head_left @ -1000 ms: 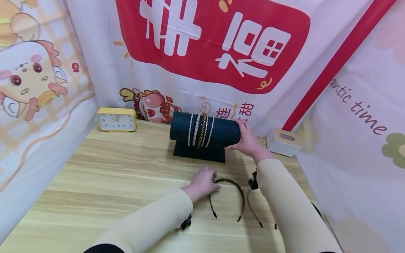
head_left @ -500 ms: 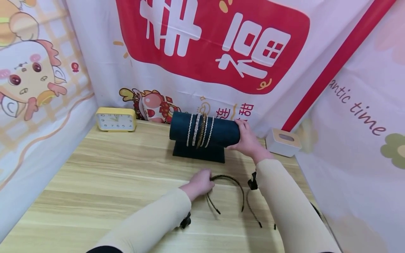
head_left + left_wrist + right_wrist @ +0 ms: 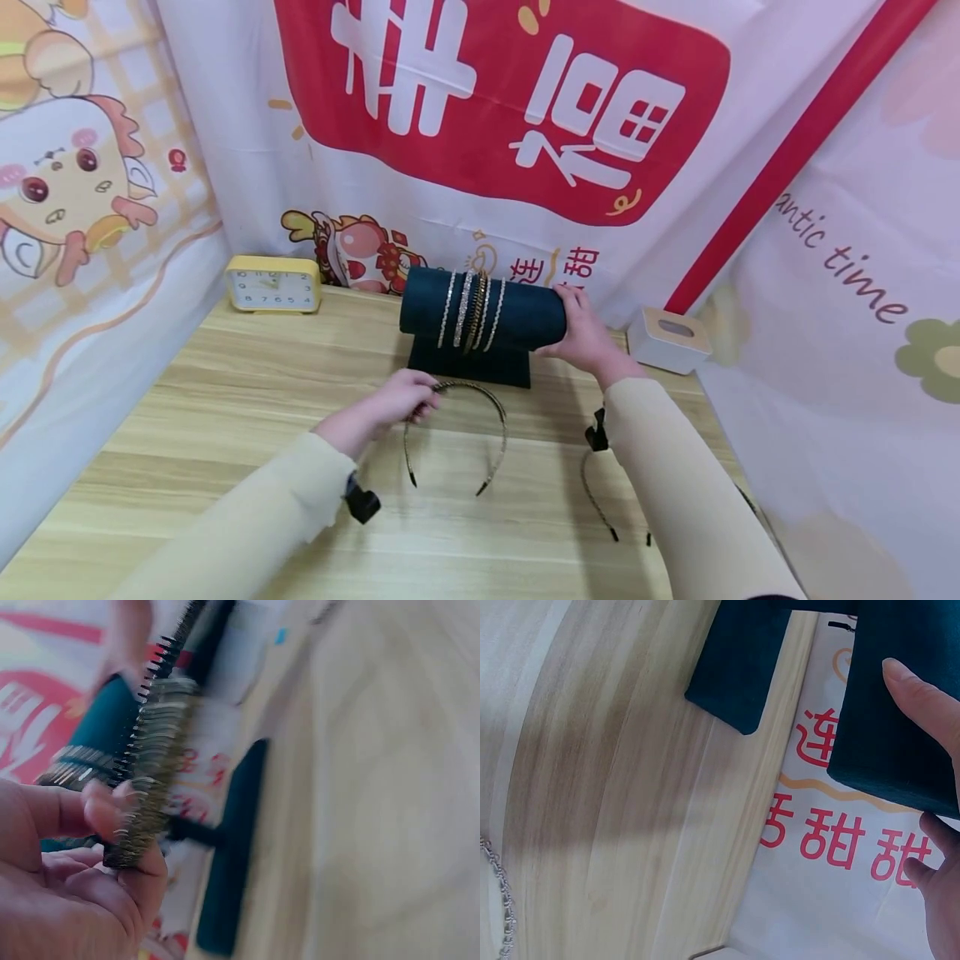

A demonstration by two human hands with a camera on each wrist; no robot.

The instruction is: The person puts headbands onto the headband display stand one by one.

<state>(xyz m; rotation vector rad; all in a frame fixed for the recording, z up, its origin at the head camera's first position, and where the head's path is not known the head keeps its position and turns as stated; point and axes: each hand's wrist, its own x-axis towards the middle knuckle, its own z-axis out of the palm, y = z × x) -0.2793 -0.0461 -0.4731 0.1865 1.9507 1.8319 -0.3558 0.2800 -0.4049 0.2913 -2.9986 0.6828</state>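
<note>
My left hand (image 3: 405, 396) pinches one end of the arch of a gold-and-black beaded headband (image 3: 480, 388), whose two tips hang toward me. In the left wrist view, thumb and fingers close on the blurred headband (image 3: 157, 742). A dark teal padded roll stand (image 3: 532, 317) stands just behind it, carrying several sparkly silver and gold headbands (image 3: 463, 310) side by side. My right hand (image 3: 588, 333) grips the roll's right end; in the right wrist view the thumb (image 3: 922, 697) lies along the roll (image 3: 885, 742), with other fingers round its far side.
A silver chain-like headband (image 3: 592, 496) lies on the wooden table (image 3: 247, 433), partly under my right sleeve. A dark headband (image 3: 750, 500) shows at the right edge. A yellow clock (image 3: 273, 283) stands back left, a tissue box (image 3: 667, 337) back right, before printed cloth walls (image 3: 360, 179).
My left hand has taken hold of the gold-and-black headband, and moved it left and toward the stand. My right hand keeps its grip on the roll's end.
</note>
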